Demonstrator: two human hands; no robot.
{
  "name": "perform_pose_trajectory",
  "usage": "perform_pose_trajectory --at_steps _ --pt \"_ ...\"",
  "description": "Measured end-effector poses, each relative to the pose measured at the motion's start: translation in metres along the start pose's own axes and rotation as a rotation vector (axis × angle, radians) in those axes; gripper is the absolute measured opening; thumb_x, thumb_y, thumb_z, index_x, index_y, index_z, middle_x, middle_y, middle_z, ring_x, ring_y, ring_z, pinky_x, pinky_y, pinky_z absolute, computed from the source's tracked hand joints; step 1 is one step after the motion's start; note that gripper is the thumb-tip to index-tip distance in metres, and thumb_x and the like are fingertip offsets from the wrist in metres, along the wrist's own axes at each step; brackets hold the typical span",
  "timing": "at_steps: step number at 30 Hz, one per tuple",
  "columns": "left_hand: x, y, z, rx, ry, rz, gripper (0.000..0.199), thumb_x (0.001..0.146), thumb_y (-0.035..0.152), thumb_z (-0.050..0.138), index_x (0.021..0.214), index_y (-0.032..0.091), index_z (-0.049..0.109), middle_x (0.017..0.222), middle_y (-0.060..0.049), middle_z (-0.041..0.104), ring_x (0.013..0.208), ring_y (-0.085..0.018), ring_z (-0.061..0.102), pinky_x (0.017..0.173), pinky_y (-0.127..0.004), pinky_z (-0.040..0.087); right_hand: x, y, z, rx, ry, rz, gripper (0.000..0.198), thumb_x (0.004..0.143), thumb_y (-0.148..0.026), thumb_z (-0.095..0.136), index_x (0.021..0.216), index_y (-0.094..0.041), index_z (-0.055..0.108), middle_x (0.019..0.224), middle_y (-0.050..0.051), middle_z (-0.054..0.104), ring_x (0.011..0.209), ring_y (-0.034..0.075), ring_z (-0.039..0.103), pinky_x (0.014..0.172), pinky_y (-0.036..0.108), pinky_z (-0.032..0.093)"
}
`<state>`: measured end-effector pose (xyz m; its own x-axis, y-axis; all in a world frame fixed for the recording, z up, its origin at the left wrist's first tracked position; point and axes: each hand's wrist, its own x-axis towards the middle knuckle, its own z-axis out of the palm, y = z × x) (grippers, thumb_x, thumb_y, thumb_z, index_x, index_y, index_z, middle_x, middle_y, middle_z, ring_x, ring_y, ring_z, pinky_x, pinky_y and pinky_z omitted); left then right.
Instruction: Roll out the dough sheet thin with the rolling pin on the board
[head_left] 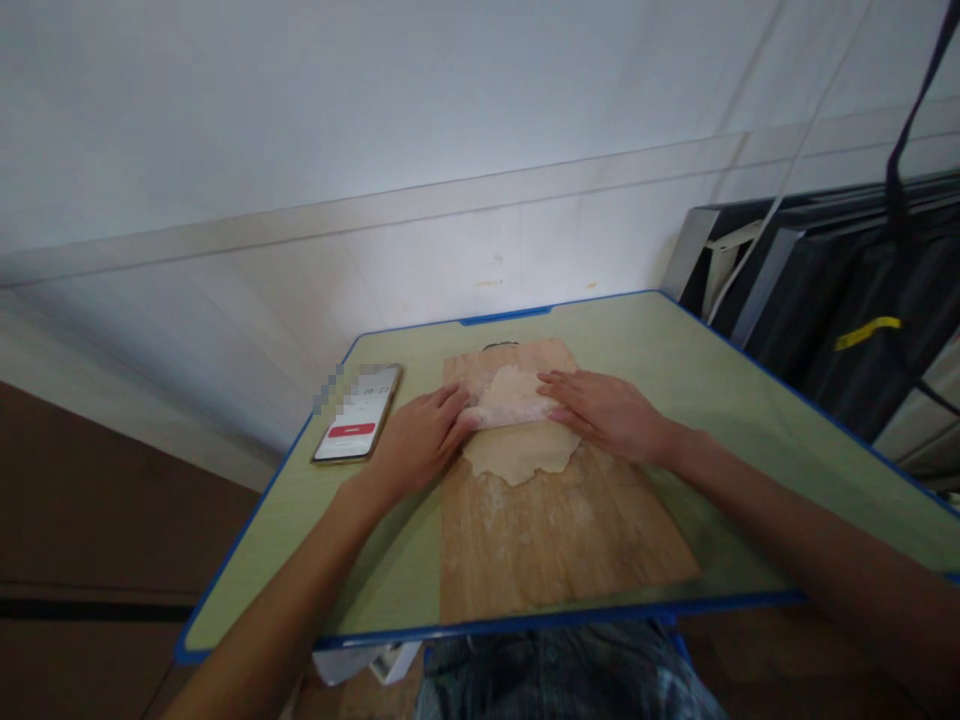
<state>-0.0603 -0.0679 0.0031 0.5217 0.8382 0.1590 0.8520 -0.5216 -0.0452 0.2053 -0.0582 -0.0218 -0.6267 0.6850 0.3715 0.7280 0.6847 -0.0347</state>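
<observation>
Phone screen [360, 410] blurred, nothing legible

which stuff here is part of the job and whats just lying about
Part of the job: left hand, right hand, pale rolling pin, flattened dough, wooden board, green table.

Seemingly just lying about: phone, dark flat items beyond the table's right edge.

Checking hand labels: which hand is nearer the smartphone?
Left. The left hand is beside the smartphone, at one end of the rolling pin; the right hand is at the other end, farther off.
</observation>
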Motion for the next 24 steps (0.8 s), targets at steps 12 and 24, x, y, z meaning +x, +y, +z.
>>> perform_pose_trajectory --at_steps 12,24 --pt "0.003 -0.011 0.014 0.081 0.142 0.061 0.042 0.095 0.043 0.025 0.088 0.016 0.056 0.089 -0.010 0.059 0.084 -0.023 0.055 0.071 -0.034 0.043 0.006 0.011 -0.004 -0.087 0.049 -0.009 0.029 0.094 -0.033 0.037 0.094 -0.016 0.060 0.094 0.012 0.060 0.087 0.024 0.054 0.072 0.034 0.042" --pt "0.013 0.002 0.005 0.151 0.024 -0.153 0.047 0.096 0.038 0.016 0.082 0.017 0.057 0.080 -0.009 0.064 0.075 -0.023 0.060 0.061 -0.031 0.036 0.016 0.009 0.000 -0.178 -0.032 0.162 0.035 0.096 -0.034 0.027 0.084 -0.016 0.055 0.084 0.010 0.060 0.080 0.022 0.052 0.074 0.032 0.036"
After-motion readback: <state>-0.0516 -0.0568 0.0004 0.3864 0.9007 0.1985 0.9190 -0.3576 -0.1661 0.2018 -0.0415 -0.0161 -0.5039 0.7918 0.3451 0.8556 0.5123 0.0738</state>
